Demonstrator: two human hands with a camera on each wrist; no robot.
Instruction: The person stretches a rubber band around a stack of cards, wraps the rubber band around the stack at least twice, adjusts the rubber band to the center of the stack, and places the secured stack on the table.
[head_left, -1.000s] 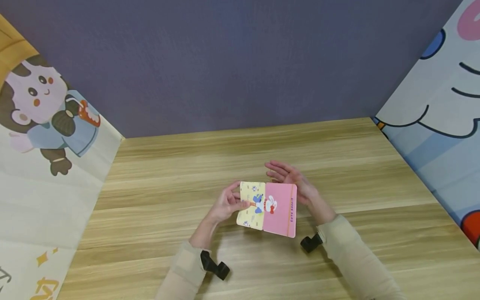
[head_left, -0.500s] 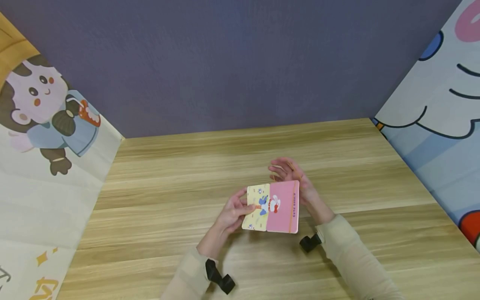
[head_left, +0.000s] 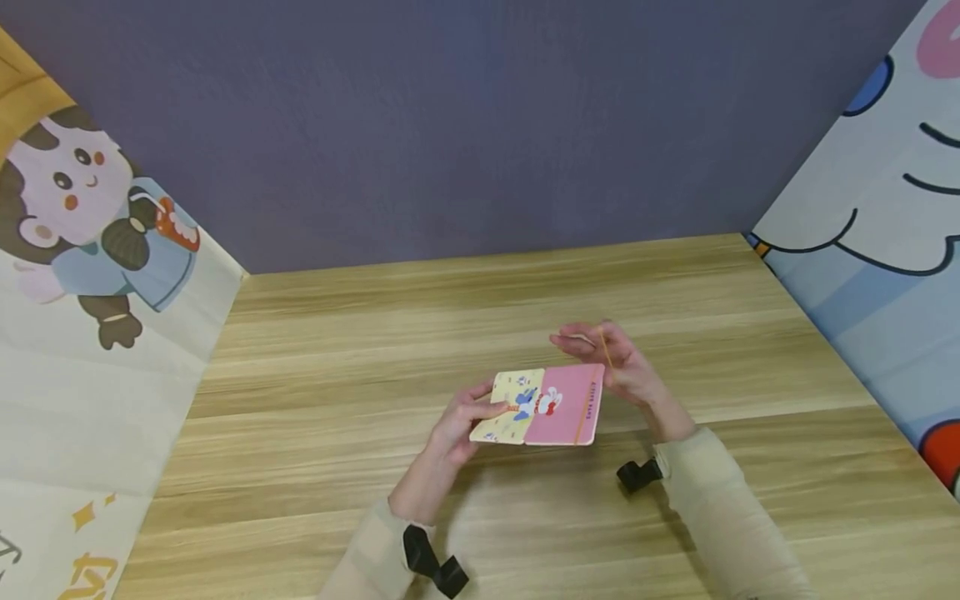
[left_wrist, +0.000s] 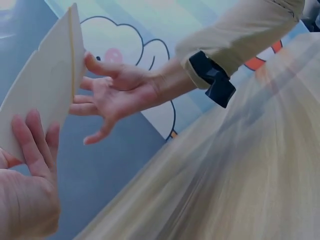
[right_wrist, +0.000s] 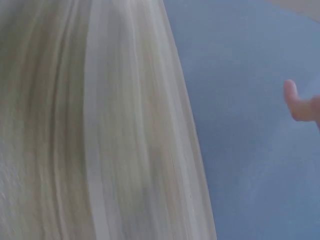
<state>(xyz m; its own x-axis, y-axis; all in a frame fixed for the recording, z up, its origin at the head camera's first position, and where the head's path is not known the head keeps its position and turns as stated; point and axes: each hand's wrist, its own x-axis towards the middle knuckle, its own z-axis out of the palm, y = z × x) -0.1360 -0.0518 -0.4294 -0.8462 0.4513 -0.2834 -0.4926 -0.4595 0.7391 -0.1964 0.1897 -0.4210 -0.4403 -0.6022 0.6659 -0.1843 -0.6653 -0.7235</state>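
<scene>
A small yellow-and-pink notebook (head_left: 566,404) with cartoon animals on it is held above the table, tilted. My left hand (head_left: 457,425) grips its yellow end, thumb on top and fingers underneath. In the left wrist view the notebook (left_wrist: 42,80) shows a plain pale underside, and an orange elastic runs along its far end. My right hand (head_left: 611,358) is beside the pink end, fingers extended and spread. A thin orange band crosses this hand in the head view; whether it joins the notebook's elastic, I cannot tell. The right wrist view catches only a fingertip (right_wrist: 300,105).
A wood-grain table (head_left: 337,350) lies under both hands. Behind it rises a dark blue-grey wall (head_left: 480,125). Cartoon-printed panels stand at the left (head_left: 75,400) and right (head_left: 840,300). Each wrist wears a black camera mount.
The notebook has shifted slightly right and tilted flatter, still in my left hand. My right hand has moved a little right, away from the notebook, and the orange band shows across it now.
</scene>
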